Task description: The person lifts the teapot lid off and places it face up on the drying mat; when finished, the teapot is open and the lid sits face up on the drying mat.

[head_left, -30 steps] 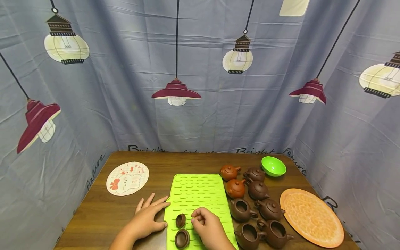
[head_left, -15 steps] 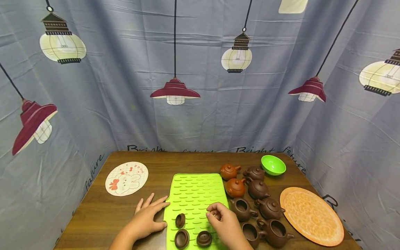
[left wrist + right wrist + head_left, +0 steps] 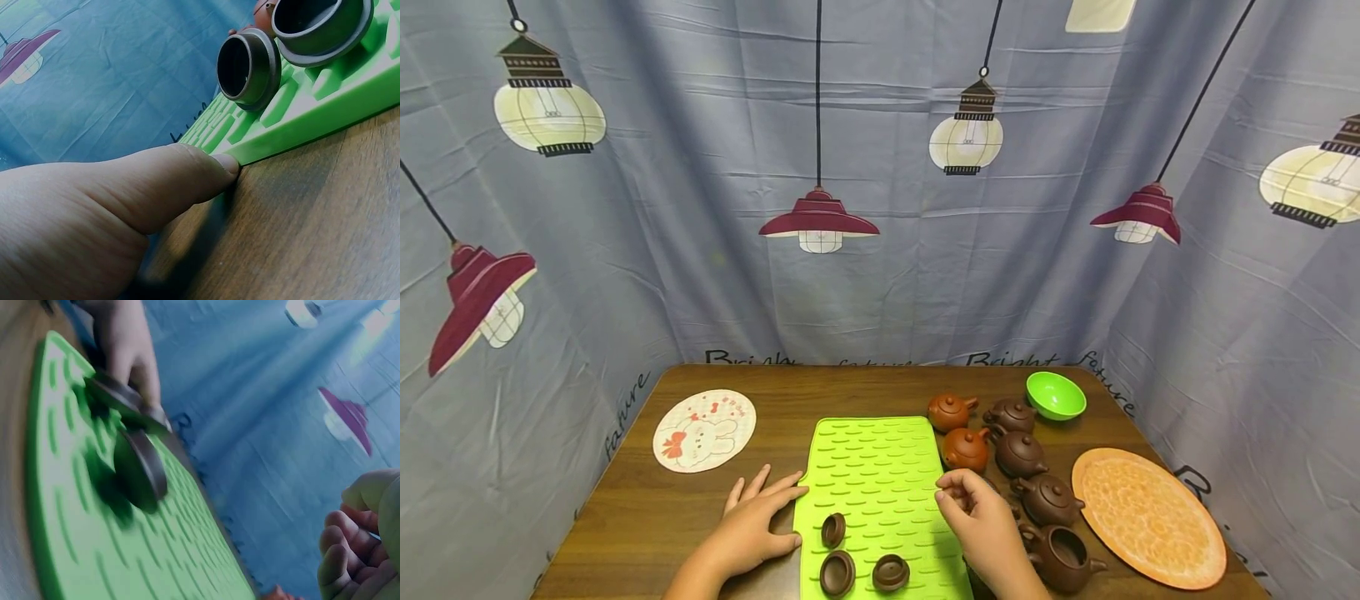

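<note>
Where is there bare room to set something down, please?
The green mat is bare beyond the three lids, as is the tabletop between it and the rabbit placemat. Right of the mat is crowded with teapots, by the right hand.

Lime-green mat [image 3: 880, 467], dark brown lids [image 3: 891, 573]!
Pots [image 3: 966, 451] in rust and brown, maroon lamps [image 3: 820, 218] printed across that grey-blue curtain [image 3: 880, 317]!

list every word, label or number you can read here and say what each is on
"Bright": curtain, behind the table's back edge, left and right of the middle.
"fature": curtain, near both back corners; the second letter is uncertain.
"B": curtain, right side; the rest is not readable.
Between the two "Bright"s: faint, partly hidden lettering, not surely readable.
Bunny mat: small red marks, too small to read.
</note>
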Action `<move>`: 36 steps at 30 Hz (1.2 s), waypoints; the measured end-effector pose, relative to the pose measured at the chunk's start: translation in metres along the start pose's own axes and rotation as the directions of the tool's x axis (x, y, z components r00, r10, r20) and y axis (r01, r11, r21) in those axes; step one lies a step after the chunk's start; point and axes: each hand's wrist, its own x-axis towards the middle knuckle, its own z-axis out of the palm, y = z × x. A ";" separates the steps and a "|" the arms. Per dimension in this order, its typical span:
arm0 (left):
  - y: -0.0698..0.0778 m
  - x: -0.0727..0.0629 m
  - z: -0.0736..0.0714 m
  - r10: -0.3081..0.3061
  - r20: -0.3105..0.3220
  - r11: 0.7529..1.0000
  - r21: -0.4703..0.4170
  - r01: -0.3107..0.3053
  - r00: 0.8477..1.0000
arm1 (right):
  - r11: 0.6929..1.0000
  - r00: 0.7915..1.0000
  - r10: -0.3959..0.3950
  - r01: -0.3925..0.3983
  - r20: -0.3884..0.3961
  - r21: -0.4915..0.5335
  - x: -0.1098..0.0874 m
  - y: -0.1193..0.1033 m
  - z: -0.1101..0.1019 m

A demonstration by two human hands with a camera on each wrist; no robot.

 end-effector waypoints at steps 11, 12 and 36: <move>0.000 0.002 -0.001 0.009 -0.003 1.000 -0.008 -0.009 1.000 | 0.979 0.983 -0.002 -0.037 -0.185 -0.202 0.010 0.016 -0.046; 0.000 0.002 -0.001 0.009 -0.006 1.000 -0.005 -0.009 1.000 | 0.976 0.981 -0.013 -0.031 -0.195 -0.217 0.010 0.017 -0.050; 0.000 0.000 0.000 0.002 -0.006 1.000 -0.007 -0.002 1.000 | 0.889 0.973 0.037 -0.135 -0.226 -0.438 0.026 0.058 -0.106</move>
